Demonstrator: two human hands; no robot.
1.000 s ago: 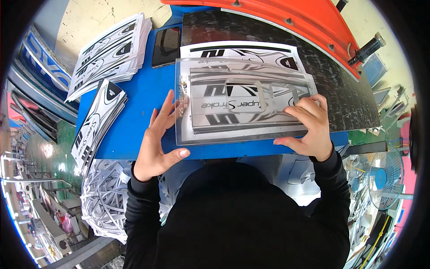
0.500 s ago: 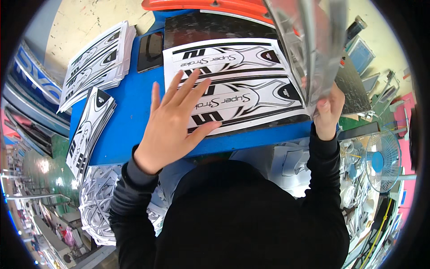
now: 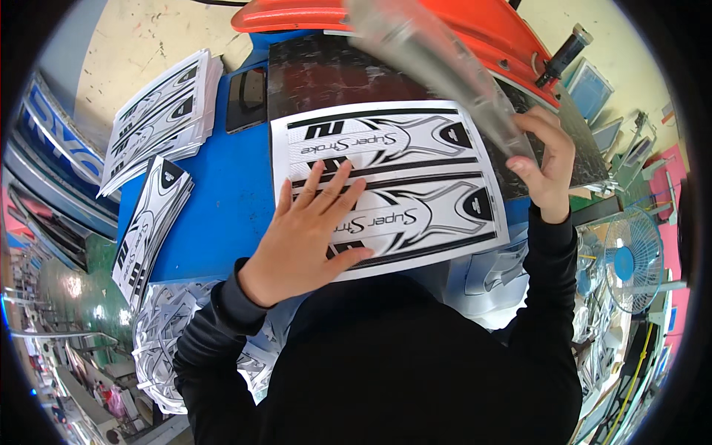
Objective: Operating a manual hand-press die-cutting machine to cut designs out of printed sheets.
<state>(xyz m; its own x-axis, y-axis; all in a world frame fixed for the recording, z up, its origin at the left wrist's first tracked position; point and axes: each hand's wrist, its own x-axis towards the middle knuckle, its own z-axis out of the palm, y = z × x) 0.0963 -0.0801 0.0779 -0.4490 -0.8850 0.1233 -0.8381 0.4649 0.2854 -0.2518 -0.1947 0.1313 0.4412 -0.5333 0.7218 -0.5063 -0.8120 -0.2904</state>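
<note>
A white sheet [image 3: 437,178] printed with two black-and-grey patterns lies in front of me, its near edge over the front of the blue table [image 3: 211,222]. Flat on its left part rests my left hand [image 3: 304,241], fingers spread. A dark marbled board [image 3: 326,74] shows beyond the sheet's far edge. Over the right side, my right hand [image 3: 550,163] grips the near end of a translucent grey plate [image 3: 460,70] between thumb and fingers. That plate is raised on a slant and smeared by motion, so its detail is hard to make out.
Similar printed sheets form a stack [image 3: 159,122] at the far left, with a pile of narrow cut strips [image 3: 152,226] nearer me. A black phone [image 3: 246,100] lies beside them. An orange machine part [image 3: 289,16] spans the back. White scraps [image 3: 167,348] fill a bag below; a fan [image 3: 624,259] stands right.
The printed sheet has slid toward me with my left hand on it. My right hand has tipped the plate's far end leftward.
</note>
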